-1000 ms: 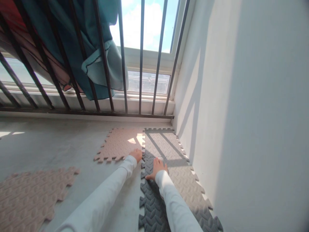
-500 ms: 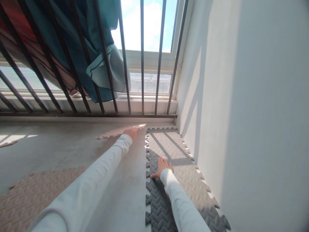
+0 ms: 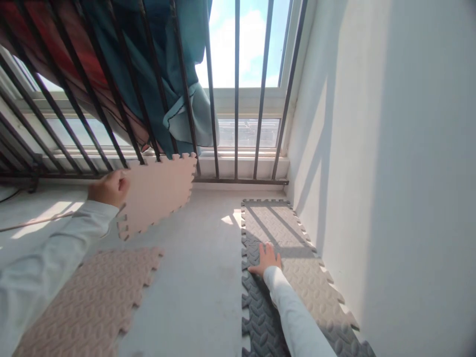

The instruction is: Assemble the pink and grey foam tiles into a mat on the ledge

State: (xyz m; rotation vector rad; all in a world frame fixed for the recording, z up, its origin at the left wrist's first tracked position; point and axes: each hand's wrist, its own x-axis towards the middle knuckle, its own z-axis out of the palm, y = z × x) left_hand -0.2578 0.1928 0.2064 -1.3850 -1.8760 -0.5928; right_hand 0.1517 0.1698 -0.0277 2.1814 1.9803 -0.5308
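Left hand (image 3: pixel 109 187) holds a tile (image 3: pixel 156 194) above the floor (image 3: pixel 201 277); right hand (image 3: pixel 267 258) lies on joined tiles (image 3: pixel 275 223) beside the wall (image 3: pixel 390 173); another tile (image 3: pixel 89 302) lies left.

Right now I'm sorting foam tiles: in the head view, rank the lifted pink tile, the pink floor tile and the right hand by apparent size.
1. pink floor tile, nearest the camera
2. lifted pink tile
3. right hand

Left hand (image 3: pixel 109 188) has lifted the pink tile (image 3: pixel 158 193) off the floor (image 3: pixel 201 277), away from the beige tile's (image 3: pixel 273 223) edge, and swung it left; it is now held tilted in the air before the railing (image 3: pixel 148 99).
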